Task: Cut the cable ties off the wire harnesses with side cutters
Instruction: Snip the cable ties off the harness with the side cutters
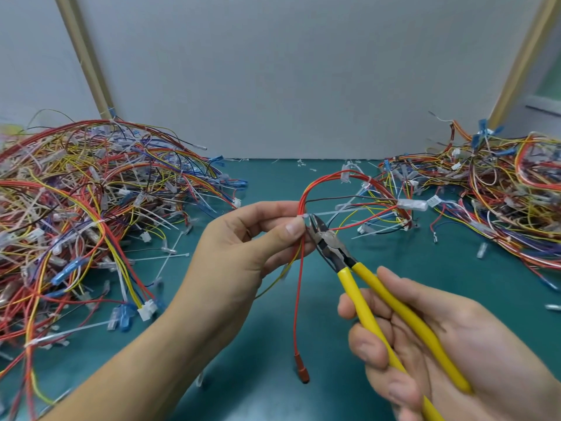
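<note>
Gripping the yellow handles, the right hand holds the cutters against the white cable tie. The left hand pinches the light, floppy wire harness just beside it, a sound hold; the thin tie likely snips easily. More harnesses lie heaped beyond.

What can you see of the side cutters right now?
The side cutters have a dark metal head and two yellow-sleeved handles. The right hand grips the handles, the tool slanting up and left above the green mat. Its tips meet the white cable tie on the red wires pinched by the left hand; whether they bite is unclear.
</note>
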Demonstrator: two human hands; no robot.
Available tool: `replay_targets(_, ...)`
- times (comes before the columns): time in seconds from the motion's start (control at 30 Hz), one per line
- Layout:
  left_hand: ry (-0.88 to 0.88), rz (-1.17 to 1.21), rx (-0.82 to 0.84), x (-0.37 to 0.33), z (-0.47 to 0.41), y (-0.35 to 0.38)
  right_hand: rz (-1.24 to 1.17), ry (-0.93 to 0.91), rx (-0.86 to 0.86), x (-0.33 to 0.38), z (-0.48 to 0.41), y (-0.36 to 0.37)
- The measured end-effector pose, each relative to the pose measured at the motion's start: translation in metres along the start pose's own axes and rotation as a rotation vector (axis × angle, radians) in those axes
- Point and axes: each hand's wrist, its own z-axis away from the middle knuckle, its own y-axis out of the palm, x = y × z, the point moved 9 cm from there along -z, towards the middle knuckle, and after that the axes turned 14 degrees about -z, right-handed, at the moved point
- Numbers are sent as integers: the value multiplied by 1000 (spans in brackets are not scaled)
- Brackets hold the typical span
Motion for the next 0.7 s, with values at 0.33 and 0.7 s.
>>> replay_targets(0.33, 10, 40, -16, -2, 1, 0, -6, 9, 36, -2, -1, -2)
replay_targets(0.7, 38, 42, -6, -6, 2, 2, -26, 2, 69, -1, 0, 1)
